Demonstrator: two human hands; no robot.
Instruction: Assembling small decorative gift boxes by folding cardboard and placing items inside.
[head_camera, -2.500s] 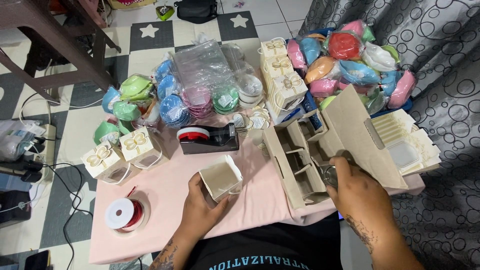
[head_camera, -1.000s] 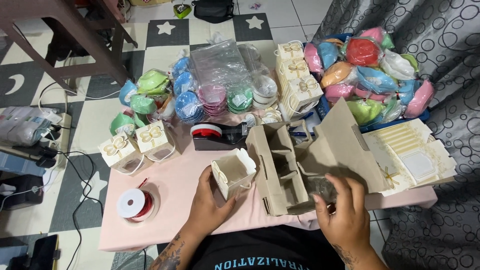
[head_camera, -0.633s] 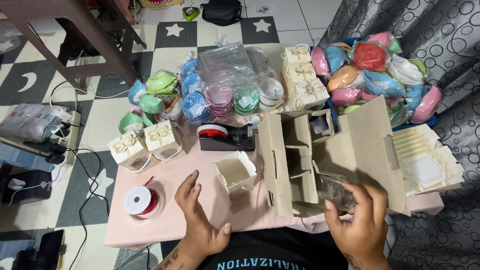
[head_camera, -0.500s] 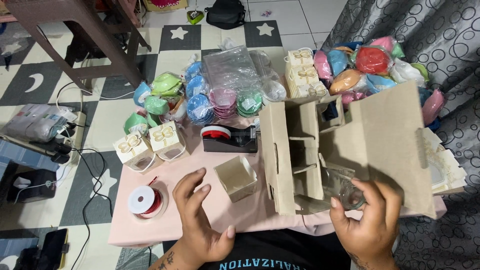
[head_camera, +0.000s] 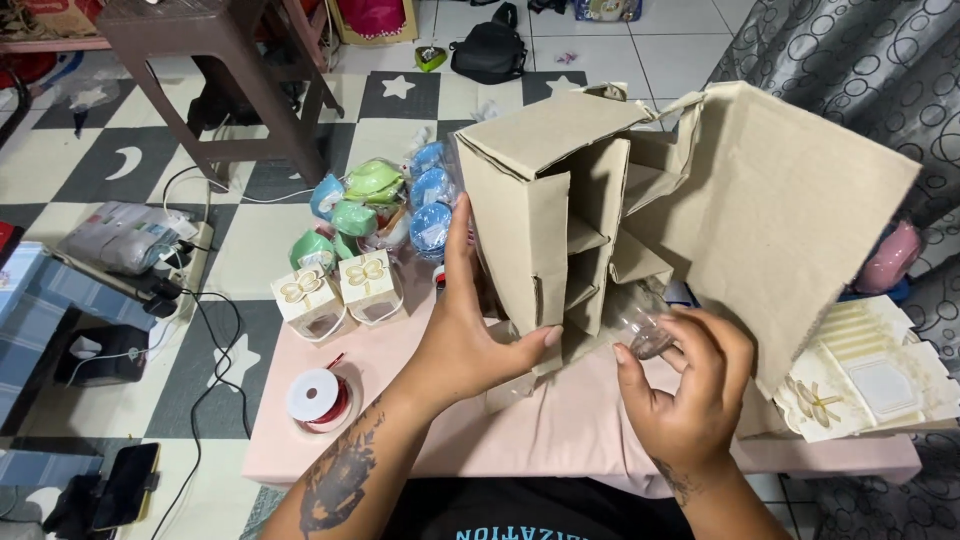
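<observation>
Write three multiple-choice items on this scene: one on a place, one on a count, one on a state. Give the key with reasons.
1. Where does the spool of red ribbon lie?
A. on the pink table's near left corner
B. inside the cardboard divider box
C. on the floor mat

2. How many small gift boxes with bow tops stand left of the left hand?
A. one
B. two
C. four

3. How is the cardboard divider box?
A. lying flat
B. folded shut
C. lifted upright, compartments showing

Key: 1 A, the spool sits on the pink cloth near that corner. 2 B, a pair stands side by side. 3 C, the left hand grips its edge while the right hand holds a clear plastic cup below it.
</observation>
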